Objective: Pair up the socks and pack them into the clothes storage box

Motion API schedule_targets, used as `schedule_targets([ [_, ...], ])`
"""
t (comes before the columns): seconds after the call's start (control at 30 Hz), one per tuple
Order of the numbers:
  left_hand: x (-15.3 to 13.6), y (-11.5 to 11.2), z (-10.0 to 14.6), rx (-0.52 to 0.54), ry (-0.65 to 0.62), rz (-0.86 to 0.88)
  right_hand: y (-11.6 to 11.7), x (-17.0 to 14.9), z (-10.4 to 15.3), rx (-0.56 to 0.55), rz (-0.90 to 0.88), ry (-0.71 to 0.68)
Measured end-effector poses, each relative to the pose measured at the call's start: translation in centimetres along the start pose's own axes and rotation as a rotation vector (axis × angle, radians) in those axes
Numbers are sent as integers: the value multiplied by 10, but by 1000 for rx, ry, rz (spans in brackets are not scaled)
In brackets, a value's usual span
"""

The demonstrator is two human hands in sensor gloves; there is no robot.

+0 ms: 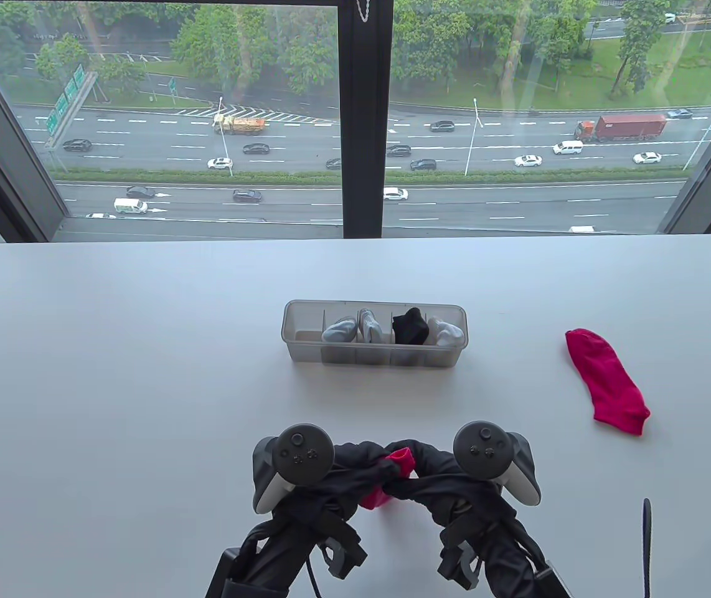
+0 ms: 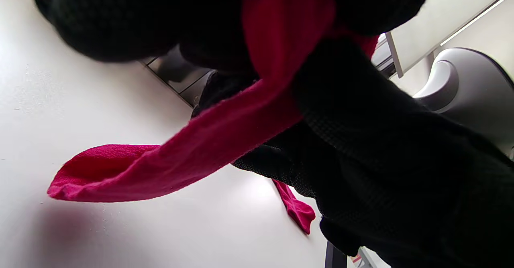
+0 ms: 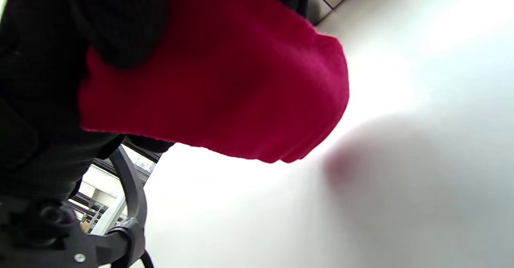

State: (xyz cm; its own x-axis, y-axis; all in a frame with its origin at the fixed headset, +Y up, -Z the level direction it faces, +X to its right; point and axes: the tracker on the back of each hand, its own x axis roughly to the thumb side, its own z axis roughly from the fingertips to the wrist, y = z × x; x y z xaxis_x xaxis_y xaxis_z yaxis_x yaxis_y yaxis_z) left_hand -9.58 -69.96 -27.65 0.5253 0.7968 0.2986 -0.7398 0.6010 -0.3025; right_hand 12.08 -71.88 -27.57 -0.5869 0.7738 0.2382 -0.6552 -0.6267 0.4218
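Both gloved hands meet near the table's front edge and hold one red sock (image 1: 386, 478) between them. My left hand (image 1: 355, 464) grips it from the left, my right hand (image 1: 421, 470) from the right. In the left wrist view the held red sock (image 2: 192, 155) hangs down toward the table, and in the right wrist view the red sock (image 3: 225, 83) bulges under the black fingers. A second red sock (image 1: 607, 381) lies flat to the right. The clear storage box (image 1: 306, 349) stands mid-table with rolled grey, white and black socks in its compartments; its leftmost compartment shows no sock.
The white table (image 1: 113, 374) runs to a large window at the back. A black cable (image 1: 646, 542) rises at the front right. The second red sock (image 2: 297, 210) also shows beyond my left hand.
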Motion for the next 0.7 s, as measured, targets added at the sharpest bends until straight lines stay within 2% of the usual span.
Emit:
schedule_targets([
  [0.07, -3, 6, 2, 70, 21, 38, -3, 0, 1, -48, 11, 17],
  [0.1, -8, 9, 2, 66, 34, 84, -6, -2, 2, -89, -37, 35],
  [0.17, -14, 11, 1, 14, 41, 134, -10, -6, 4, -136, -113, 47],
  [0.2, -18, 11, 0, -66, 77, 147, -12, -8, 5, -149, -173, 36],
  [0.27, -21, 7, -1, -193, 117, 153, -13, -10, 5, -112, -266, 14],
  [0.3, -21, 5, -1, -187, 99, 165, -12, -10, 4, -86, -297, 3],
  [0.33, -19, 5, -2, -116, 78, 186, -10, -9, 4, -61, -309, -1],
  [0.37, -15, 7, -1, 14, 65, 218, -7, -8, 3, -49, -291, 16],
  [0.43, -12, 11, 2, 117, 58, 254, -3, -8, 3, -65, -216, 44],
  [0.5, -11, 14, 5, 147, 68, 189, -3, -7, 4, -119, -106, 82],
  [0.57, -10, 15, 6, 183, 87, 76, -5, -5, 5, -145, -14, 51],
  [0.6, -10, 15, 6, 188, 93, 22, -6, -1, 6, -134, 31, 14],
  [0.7, -5, 11, 4, 169, 69, 2, -1, 10, 5, -93, 88, -42],
])
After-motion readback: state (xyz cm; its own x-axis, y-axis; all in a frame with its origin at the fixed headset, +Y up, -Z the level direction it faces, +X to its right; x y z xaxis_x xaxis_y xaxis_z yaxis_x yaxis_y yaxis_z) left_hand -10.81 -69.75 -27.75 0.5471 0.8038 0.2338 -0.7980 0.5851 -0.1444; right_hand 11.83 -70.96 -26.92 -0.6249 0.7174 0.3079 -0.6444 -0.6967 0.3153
